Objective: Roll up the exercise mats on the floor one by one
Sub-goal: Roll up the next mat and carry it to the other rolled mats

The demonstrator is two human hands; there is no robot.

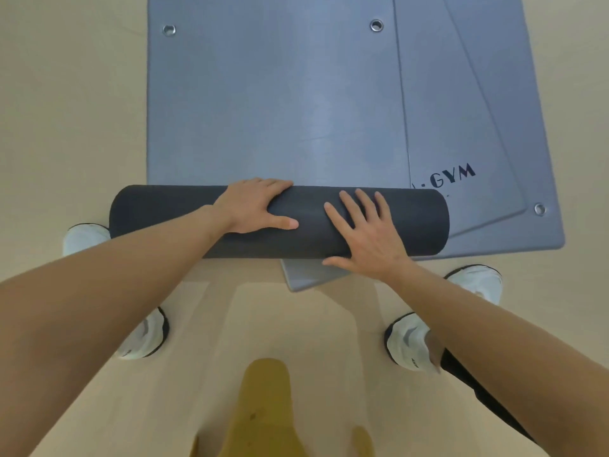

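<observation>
The dark roll (164, 219) lies on the floor (66, 94) under both hands. Its long axis runs from left to right, across the person's body, and its ends point to the two sides. The left hand (260, 206) grips it near the middle: the fingers are close together and bend over the far side, and the thumb lies along the near side. The right hand (365, 232) is just beside it, pressing flat on the roll with the fingers spread.

Beyond both hands, the unrolled part of the grey-blue mat (280, 110) stretches flat, away from the person, with a metal eyelet (376, 26) near its far end. To the right of the right hand, more mats (461, 127) lie underneath at different angles; one carries the letters "GYM" (453, 178). The right end of the roll rests over them. Just under the right hand, on the near side, a mat corner (309, 275) sticks out from below the roll.

The left shoe (85, 239) touches the left end of the roll. The right shoe (478, 282) stands near the edge of the lowest mat. A yellow garment (263, 407) hangs nearest to the person.
</observation>
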